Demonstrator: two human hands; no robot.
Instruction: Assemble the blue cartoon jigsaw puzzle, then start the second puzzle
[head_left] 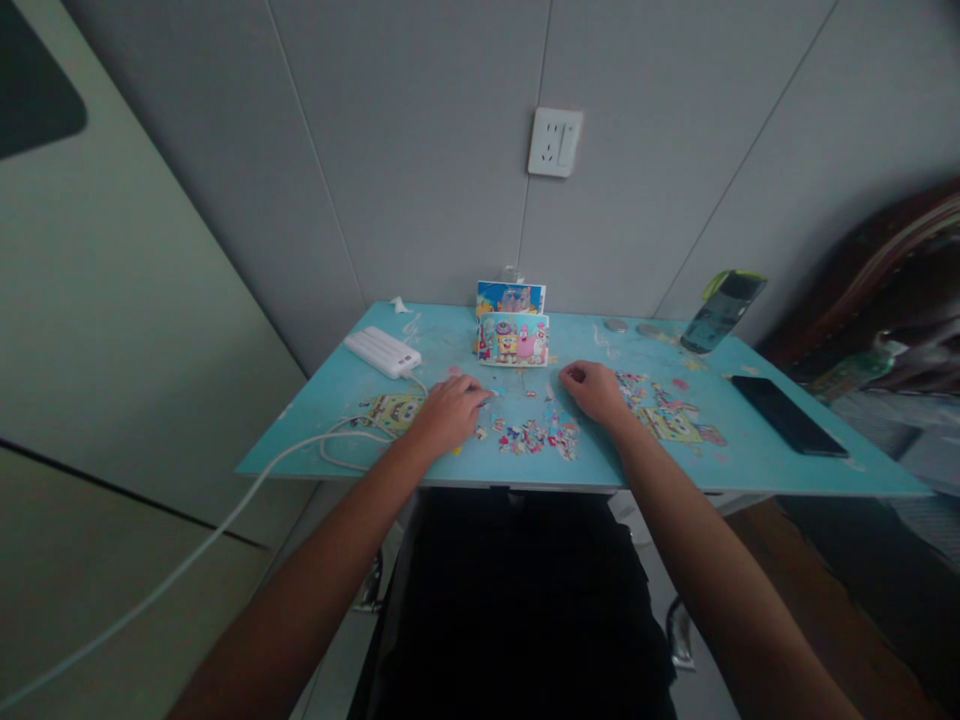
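Observation:
Small loose jigsaw puzzle pieces (pixel 536 437) lie scattered near the front middle of a light blue table (pixel 450 345). My left hand (pixel 452 408) is left of them, its fingers bent together over a small light piece (pixel 491 393) at the fingertips. On the other side, my right hand (pixel 592 388) rests on the table with its fingers curled in; what they hold, if anything, is hidden. More pieces (pixel 634 388) lie just right of that hand. A cartoon picture card (pixel 514 340) stands upright beyond both hands, with a second card (pixel 495 297) behind it.
A white power bank (pixel 382 352) with a white cable (pixel 247 490) lies at the left. On the right are a black phone (pixel 787 415) and a tilted dark bottle (pixel 722 312). A wall (pixel 435 180) with a socket (pixel 555 142) borders the table's back.

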